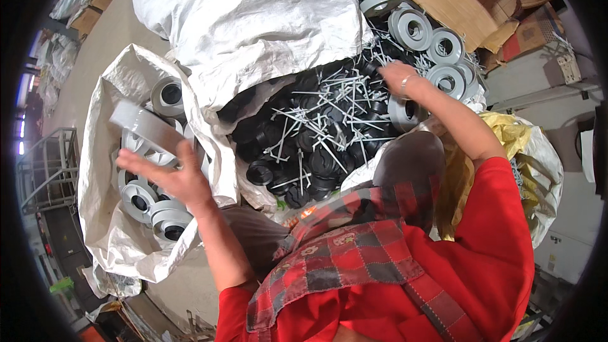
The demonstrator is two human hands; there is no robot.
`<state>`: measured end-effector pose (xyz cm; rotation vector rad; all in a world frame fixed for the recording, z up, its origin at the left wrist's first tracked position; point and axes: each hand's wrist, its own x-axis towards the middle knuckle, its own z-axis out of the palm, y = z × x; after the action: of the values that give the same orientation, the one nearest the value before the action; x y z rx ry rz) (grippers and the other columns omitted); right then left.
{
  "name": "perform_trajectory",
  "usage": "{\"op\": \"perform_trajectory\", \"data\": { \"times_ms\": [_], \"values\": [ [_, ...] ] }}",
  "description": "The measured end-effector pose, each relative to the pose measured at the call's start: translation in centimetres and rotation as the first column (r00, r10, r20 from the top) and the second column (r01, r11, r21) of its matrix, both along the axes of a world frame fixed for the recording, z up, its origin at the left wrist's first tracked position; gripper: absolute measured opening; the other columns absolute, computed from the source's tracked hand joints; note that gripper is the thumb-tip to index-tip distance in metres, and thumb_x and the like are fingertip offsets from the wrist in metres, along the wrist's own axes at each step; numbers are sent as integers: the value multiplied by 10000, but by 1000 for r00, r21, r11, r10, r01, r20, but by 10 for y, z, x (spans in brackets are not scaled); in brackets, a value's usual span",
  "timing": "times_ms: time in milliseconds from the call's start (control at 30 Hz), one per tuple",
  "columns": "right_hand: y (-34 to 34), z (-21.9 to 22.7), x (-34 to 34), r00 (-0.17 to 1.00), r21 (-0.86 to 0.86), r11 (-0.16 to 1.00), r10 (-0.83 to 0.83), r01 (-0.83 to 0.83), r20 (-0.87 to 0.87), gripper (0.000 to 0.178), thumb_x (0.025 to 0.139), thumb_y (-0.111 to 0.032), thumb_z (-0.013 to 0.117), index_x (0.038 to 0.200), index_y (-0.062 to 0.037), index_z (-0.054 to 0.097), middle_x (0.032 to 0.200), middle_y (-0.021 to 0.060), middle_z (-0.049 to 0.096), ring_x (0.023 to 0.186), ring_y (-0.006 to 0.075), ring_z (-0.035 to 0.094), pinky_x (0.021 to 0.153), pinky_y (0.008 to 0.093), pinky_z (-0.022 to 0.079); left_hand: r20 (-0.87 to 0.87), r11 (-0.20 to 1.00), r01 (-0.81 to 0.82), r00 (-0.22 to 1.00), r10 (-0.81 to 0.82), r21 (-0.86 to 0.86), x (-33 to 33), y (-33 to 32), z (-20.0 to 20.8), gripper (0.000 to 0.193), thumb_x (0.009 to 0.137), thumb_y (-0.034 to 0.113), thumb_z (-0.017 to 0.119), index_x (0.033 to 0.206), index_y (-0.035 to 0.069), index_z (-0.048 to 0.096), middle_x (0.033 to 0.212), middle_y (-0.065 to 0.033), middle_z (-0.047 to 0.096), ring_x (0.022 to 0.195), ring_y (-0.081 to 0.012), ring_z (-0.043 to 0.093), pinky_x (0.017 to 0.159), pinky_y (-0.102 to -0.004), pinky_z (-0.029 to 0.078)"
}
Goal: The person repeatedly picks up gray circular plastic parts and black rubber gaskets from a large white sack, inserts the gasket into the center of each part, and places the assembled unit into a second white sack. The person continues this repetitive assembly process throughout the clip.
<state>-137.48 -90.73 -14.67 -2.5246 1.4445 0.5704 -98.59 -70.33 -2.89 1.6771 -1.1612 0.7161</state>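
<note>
At the left, my left hand has its fingers spread. Just beyond it is a grey flanged ring, smeared by motion and tilted over the open white sack. Whether fingertips still touch that ring I cannot make out. Inside the sack lie several grey rings, some with dark centres. My right hand reaches into the far right of a heap of black round plastic parts and thin white plastic rods. Its fingertips are lost among the parts, so their grip is unclear.
A large white woven sack is spread over the heap's far side. More grey rings line its right edge, beside cardboard. A yellow and white sack stands by my right arm. A metal rail frame is at far left.
</note>
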Motion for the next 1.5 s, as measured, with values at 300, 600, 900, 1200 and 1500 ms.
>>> {"op": "perform_trajectory", "data": {
  "times_ms": [300,600,900,1200,1500],
  "values": [
    [-6,-35,-38,928,-72,928,359,-366,-98,157,756,-97,582,875,-40,667,889,129,676,960,299,623,768,384,517,-973,656,753,186,-137,52,-62,-8,-51,469,853,56,628,1288,-26,471,1248,-134,549,1137,-190,532,965,-319,427],
    [-4,47,55,952,110,954,289,-278,-100,274,653,-254,670,771,-8,693,835,181,677,815,317,664,737,385,528,-882,483,820,435,-179,306,-89,-2,-82,738,765,193,760,1362,-21,383,1347,-180,459,1232,-220,453,1036,-350,348],
    [-15,-10,165,843,292,947,-45,-134,536,260,835,-228,577,845,25,636,812,182,654,802,305,644,742,390,507,-947,744,656,-304,107,-127,-64,-10,-71,290,880,190,550,1063,-35,555,882,-137,647,810,-222,641,732,-388,546],
    [-24,-76,170,931,-110,924,364,-366,-44,250,761,-170,616,980,-53,648,1068,114,518,1056,278,486,823,381,444,-992,859,507,-127,-2,-67,-50,-15,-88,380,880,323,619,1123,43,539,862,-73,600,752,-170,589,666,-355,510],
    [72,29,155,379,-70,927,219,-369,899,429,721,-165,700,1098,-10,569,1169,204,550,1107,341,518,929,374,439,-777,742,473,-622,-103,-476,-75,-17,-68,409,957,317,481,1233,16,491,1207,-95,571,1080,-209,560,989,-395,391]
  ]
}}
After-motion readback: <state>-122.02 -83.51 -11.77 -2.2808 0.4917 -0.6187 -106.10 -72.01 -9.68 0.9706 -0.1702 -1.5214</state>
